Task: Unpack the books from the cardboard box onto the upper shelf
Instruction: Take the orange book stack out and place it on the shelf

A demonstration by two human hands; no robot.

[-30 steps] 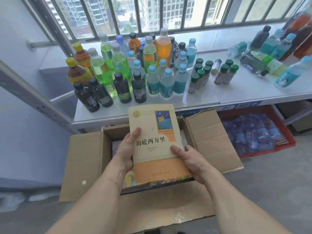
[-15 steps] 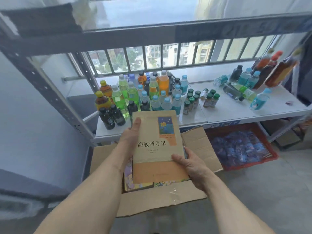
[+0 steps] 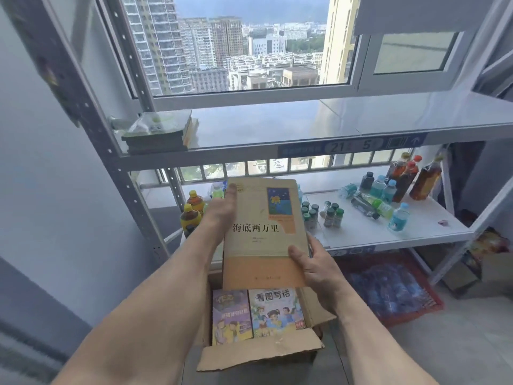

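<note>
Holding one book (image 3: 265,232), two hands (image 3: 222,215), above cardboard box (image 3: 258,354).

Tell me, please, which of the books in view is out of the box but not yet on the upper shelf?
The tan book held between the left hand and right hand; others lie in the cardboard box or on the upper shelf.

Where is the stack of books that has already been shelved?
In the head view, the stack of books lies flat at the far left end of the upper shelf, beside the left upright post and below the window.
</note>
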